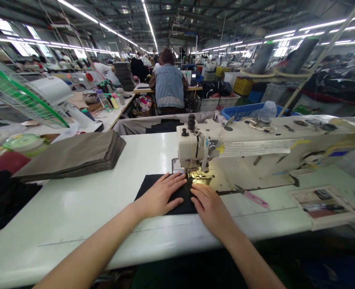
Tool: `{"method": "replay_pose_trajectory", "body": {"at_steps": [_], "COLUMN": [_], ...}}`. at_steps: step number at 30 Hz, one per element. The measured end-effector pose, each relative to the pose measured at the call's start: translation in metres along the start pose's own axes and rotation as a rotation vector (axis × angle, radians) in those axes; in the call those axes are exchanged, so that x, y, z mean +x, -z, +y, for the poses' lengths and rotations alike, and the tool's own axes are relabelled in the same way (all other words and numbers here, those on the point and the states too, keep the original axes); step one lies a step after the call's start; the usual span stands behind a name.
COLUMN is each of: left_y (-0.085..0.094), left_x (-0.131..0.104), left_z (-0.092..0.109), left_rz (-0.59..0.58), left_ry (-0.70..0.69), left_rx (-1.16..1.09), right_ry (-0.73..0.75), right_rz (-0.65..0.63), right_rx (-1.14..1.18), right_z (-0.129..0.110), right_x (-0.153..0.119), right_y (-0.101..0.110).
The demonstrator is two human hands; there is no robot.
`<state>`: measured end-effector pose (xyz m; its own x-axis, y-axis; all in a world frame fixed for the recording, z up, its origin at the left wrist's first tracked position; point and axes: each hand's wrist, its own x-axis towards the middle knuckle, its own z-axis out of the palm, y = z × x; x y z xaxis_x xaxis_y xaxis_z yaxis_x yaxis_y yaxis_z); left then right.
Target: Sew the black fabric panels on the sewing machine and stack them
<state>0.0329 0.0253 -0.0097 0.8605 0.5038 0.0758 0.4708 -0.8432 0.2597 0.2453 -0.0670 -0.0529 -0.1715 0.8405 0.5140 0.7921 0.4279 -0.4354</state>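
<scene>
A piece of black fabric (149, 187) lies flat on the pale sewing table, its far edge at the needle area of a white industrial sewing machine (192, 148). My left hand (162, 194) rests on top of the cloth, fingers stretched toward the presser foot and thumb spread. At the cloth's right edge is my right hand (210, 204), fingers slightly bent and apart, their tips touching the fabric beside the lit metal plate (201, 176). What lies beneath the right fingertips is hidden. The machine's lamp lights the stitching spot.
Pink-handled thread snips (252, 196) lie right of my right hand, near a recessed tray (327, 206) of small parts. A stack of grey-brown fabric pieces (75, 154) sits at left, below a fan (27, 90). Ahead, a person in a denim vest (169, 88) sits facing away.
</scene>
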Motion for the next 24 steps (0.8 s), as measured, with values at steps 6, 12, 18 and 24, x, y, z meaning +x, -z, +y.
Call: {"method": "replay_pose_trajectory", "body": {"at_steps": [6,12,18,24], "left_y": [-0.001,-0.022,-0.033,-0.019], "left_x": [-0.005,-0.037,-0.055,-0.046], "left_z": [0.007,0.006,-0.003,0.019], "left_rz": [-0.010,0.183,0.203,0.178], "left_ry": [0.039,0.314,0.351,0.301], "left_rx": [0.027,0.195,0.294,0.244], "right_ry": [0.006,0.087,0.024,0.075], "right_rz": [-0.017,-0.073,-0.091,-0.107], "right_rx": [-0.091,-0.100,-0.132,-0.185], "right_z": [-0.008,-0.053,-0.050,-0.026], "right_x": [0.003,0.006,-0.037,-0.071], "right_y": [0.007,-0.011,-0.010,0.022]}}
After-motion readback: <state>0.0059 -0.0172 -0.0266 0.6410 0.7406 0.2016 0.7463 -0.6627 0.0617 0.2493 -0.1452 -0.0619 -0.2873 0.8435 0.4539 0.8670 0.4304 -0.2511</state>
